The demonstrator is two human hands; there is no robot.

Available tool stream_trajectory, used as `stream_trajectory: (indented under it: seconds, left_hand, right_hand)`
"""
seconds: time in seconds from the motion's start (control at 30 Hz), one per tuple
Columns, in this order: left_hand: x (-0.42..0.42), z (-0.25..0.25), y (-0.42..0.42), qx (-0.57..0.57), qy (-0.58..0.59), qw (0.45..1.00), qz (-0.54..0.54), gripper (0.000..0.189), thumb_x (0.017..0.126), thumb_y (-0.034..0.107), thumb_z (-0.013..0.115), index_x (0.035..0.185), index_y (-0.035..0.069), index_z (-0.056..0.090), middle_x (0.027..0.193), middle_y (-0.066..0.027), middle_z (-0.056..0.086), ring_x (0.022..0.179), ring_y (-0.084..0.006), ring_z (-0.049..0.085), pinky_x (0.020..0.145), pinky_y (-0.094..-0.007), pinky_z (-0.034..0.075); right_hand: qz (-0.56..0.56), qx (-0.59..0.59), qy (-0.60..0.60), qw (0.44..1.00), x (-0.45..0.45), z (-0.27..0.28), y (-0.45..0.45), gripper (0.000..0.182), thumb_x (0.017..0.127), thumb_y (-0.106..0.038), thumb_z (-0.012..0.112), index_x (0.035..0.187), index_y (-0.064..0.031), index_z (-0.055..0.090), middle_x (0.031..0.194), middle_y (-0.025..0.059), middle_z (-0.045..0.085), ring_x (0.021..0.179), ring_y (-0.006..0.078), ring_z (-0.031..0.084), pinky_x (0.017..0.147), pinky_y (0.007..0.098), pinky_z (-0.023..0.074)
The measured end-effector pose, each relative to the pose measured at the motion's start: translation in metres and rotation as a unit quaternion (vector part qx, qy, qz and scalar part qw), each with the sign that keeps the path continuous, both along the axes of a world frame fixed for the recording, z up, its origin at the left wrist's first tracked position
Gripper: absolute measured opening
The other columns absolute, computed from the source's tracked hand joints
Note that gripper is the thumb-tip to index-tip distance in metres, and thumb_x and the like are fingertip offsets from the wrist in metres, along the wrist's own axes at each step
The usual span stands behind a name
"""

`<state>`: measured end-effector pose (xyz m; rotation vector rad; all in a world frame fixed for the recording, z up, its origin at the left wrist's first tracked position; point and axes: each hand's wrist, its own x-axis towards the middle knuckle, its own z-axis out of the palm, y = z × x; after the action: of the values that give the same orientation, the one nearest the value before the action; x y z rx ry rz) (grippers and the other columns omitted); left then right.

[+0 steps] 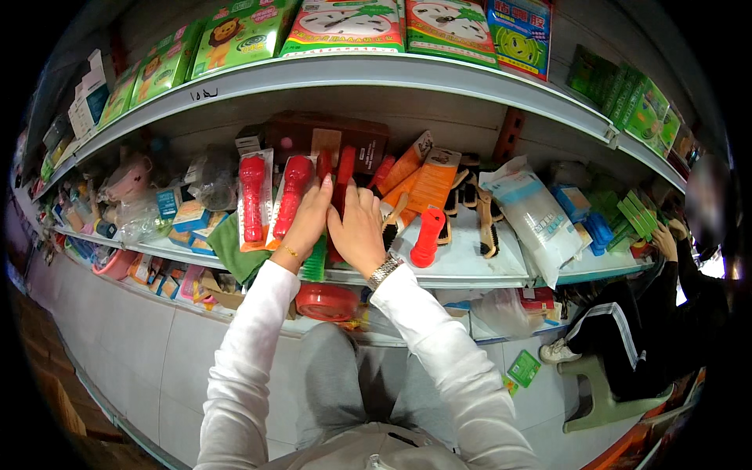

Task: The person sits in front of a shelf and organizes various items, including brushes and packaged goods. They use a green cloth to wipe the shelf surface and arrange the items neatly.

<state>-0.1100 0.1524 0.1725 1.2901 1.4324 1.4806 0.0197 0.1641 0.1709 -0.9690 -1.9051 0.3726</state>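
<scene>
My left hand (306,214) lies along the right side of a red torch-shaped plastic item (292,194) in a clear-fronted pack, its fingers pointing into the shelf. Close beside it, my right hand (359,232) reaches over more red items (346,167); its fingertips are partly hidden. Whether either hand grips anything cannot be told. Another packed red item (252,197) leans upright at the left. Below my left hand shows a green bristled brush (315,258). To the right, an unpacked red plastic piece (427,238) stands near the shelf's front edge.
Orange packs (433,176) and wooden-handled brushes (486,226) lie right of my hands. A white plastic-wrapped pack (534,211) overhangs the edge. Overhead runs another shelf edge (364,67). At right, a person on a stool (593,393) handles green boxes (637,214).
</scene>
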Motion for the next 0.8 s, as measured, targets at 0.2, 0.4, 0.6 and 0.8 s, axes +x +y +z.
stream_trajectory:
  seconds: [0.2,0.4,0.6,0.8]
  left_hand:
    - [-0.006,-0.032,0.018,0.064,0.095,0.991,0.066,0.061,0.108,0.050,0.035,0.134,-0.003,0.052,0.129,-0.0163,0.054,0.117,-0.0270,0.050,0.102,-0.0353,0.038]
    - [0.005,-0.028,0.013,0.120,0.061,0.990,0.051,0.063,0.109,0.046,0.035,0.140,-0.007,0.050,0.139,-0.0221,0.056,0.132,-0.0299,0.050,0.111,-0.0357,0.036]
    - [0.006,-0.026,0.003,0.117,0.020,0.993,-0.006,0.061,0.110,0.041,0.034,0.149,-0.005,0.039,0.151,-0.0168,0.044,0.140,-0.0239,0.040,0.118,-0.0351,0.029]
    - [0.014,-0.022,-0.014,0.131,0.172,0.976,0.037,0.057,0.110,0.036,0.036,0.151,-0.003,0.037,0.154,-0.0164,0.040,0.144,-0.0254,0.035,0.120,-0.0352,0.025]
  right_hand:
    - [-0.034,0.034,-0.060,0.997,-0.010,-0.015,0.004,0.042,0.096,-0.026,0.054,0.126,0.0020,0.061,0.122,0.0150,0.059,0.117,0.0335,0.050,0.100,0.0452,0.0366]
    - [0.012,0.040,-0.039,0.998,0.003,-0.010,0.000,0.050,0.092,-0.022,0.059,0.135,0.0019,0.051,0.131,0.0186,0.056,0.126,0.0351,0.048,0.106,0.0470,0.0353]
    - [0.126,0.092,0.054,0.986,0.077,0.041,-0.025,0.048,0.088,-0.013,0.065,0.131,0.0029,0.051,0.134,0.0224,0.052,0.123,0.0407,0.052,0.104,0.0459,0.0431]
    - [-0.064,0.214,-0.062,0.973,0.205,0.056,0.013,0.055,0.082,-0.019,0.074,0.130,-0.0011,0.053,0.131,0.0201,0.055,0.124,0.0385,0.052,0.104,0.0463,0.0427]
